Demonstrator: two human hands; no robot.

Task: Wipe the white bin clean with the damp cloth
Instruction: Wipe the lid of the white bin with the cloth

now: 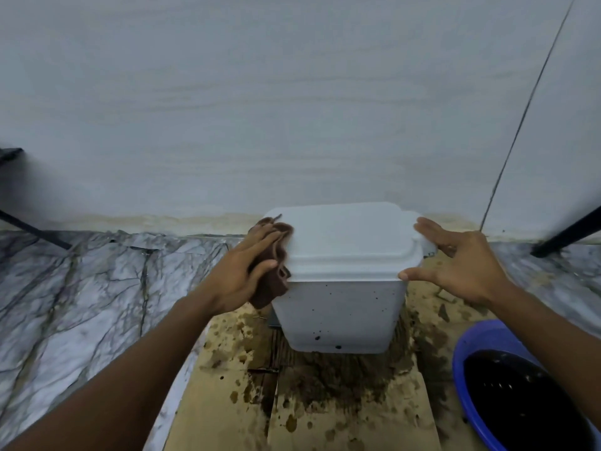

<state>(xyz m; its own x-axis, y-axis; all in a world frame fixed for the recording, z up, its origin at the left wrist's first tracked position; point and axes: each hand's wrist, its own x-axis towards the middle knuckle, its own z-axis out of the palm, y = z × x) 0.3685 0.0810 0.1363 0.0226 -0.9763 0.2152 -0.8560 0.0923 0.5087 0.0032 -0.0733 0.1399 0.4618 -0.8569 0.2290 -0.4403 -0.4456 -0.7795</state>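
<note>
White bin (341, 304) is standing upright with its lid (341, 236) on, on stained cardboard (325, 418), right against the wall (292, 109).

Left grip (240, 271) is holding the damp cloth (276, 281) bunched under the palm with the thumb hooked over it. It's pressing the cloth to the bin's upper left side at the lid edge. Right grip (465, 268) is holding nothing: fingers are spread wide, thumb tip touching the lid's front right corner, fingertips resting on the right edge. I'm reading that as bracing.

Step in hand looks like wiping the left side and lid rim. The lid top is looking clean, but the front face is carrying dark specks (317, 337), with 2 bigger blobs near the base. So I'm guessing plenty is left.

Doing it well:
1. Right grip pushing back against each stroke, since the bin is probably light and likely to slide.
2. Opening the cloth flatter, because bunched up it's covering little area.
3. Working top-down, so drips are landing on unwiped plastic.
4. Running a cloth edge along the stepped groove under the lid.

Further out, the cardboard is looking soaked brown around the base, so I'm suggesting lifting the bin rather than dragging it. The blue basin (461, 369) at lower right is holding very dark water, so rinsing there is risking smears. The marble floor (81, 304) is lying to the left.
</note>
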